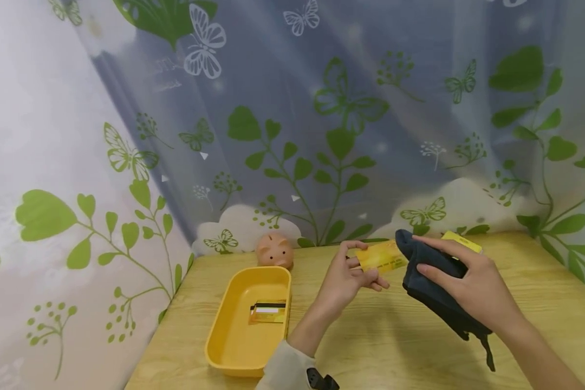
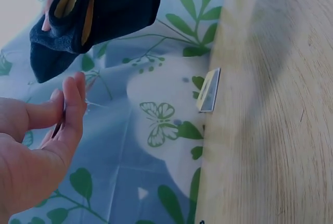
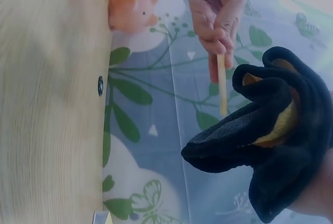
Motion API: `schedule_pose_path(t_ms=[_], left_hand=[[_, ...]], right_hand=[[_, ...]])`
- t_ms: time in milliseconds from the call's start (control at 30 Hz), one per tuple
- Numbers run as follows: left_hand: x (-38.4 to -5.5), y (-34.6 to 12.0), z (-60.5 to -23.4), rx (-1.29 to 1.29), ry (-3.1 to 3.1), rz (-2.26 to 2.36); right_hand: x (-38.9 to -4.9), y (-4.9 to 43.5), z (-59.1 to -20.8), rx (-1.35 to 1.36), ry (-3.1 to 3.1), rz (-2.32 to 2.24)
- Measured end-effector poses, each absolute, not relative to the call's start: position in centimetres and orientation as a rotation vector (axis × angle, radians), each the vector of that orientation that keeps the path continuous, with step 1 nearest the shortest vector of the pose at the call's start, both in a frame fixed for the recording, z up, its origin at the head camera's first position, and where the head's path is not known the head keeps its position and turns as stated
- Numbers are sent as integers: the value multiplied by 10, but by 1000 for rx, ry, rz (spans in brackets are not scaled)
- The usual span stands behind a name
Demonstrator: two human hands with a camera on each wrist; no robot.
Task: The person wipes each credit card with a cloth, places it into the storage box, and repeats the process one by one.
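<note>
My left hand (image 1: 340,279) pinches a yellow printed card (image 1: 381,257) between thumb and fingers. In the right wrist view that card (image 3: 222,84) appears nearly edge-on, pointing towards the cloth. A dark navy cloth pouch (image 1: 434,284) is gripped by my right hand (image 1: 482,287), thumb on its near side. Its folded mouth shows a yellow lining (image 3: 283,122) in the right wrist view, and a short strap hangs from its lower end. Pouch and card are both held above the wooden table, the card's far end close beside the pouch.
A yellow tray (image 1: 216,333) stands left of my left forearm, with another card (image 1: 268,312) lying inside. Behind it sits a pink piggy bank (image 1: 274,252). Beyond my right hand, a yellow card-like item (image 1: 462,241) is by the patterned curtain (image 1: 283,162) at the table's back edge.
</note>
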State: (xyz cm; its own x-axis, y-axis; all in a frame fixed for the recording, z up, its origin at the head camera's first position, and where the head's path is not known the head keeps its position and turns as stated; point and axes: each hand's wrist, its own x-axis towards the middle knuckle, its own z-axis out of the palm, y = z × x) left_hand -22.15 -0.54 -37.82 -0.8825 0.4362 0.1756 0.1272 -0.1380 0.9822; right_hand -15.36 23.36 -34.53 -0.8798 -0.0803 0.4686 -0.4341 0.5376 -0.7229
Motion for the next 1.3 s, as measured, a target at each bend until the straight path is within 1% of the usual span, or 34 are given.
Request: schedule_pose_path(t_ms=[133,300,467,667,800,967,1300], left_hand=[[-218,-11,-375,693,1856,2112],[-211,-16,-371,677,1949,2041],[-207,-20,-373,672,1939,2035],[-201,-27,-377,734,2049,2000],[-199,-33,-376,762,2078,1994],[-197,-36,-376,734,2032,2036],[-195,-42,-378,663,1945,2105]], right_hand=[[-153,222,-345,498,-2371,1252],[-155,205,-348,590,-2341,1190],[-154,186,-355,651,-2316,1132],[-149,165,-362,751,-2271,1061],[-147,158,-364,747,-2272,1019],[-146,156,-366,716,-2283,991],[-150,167,-369,597,-2296,921]])
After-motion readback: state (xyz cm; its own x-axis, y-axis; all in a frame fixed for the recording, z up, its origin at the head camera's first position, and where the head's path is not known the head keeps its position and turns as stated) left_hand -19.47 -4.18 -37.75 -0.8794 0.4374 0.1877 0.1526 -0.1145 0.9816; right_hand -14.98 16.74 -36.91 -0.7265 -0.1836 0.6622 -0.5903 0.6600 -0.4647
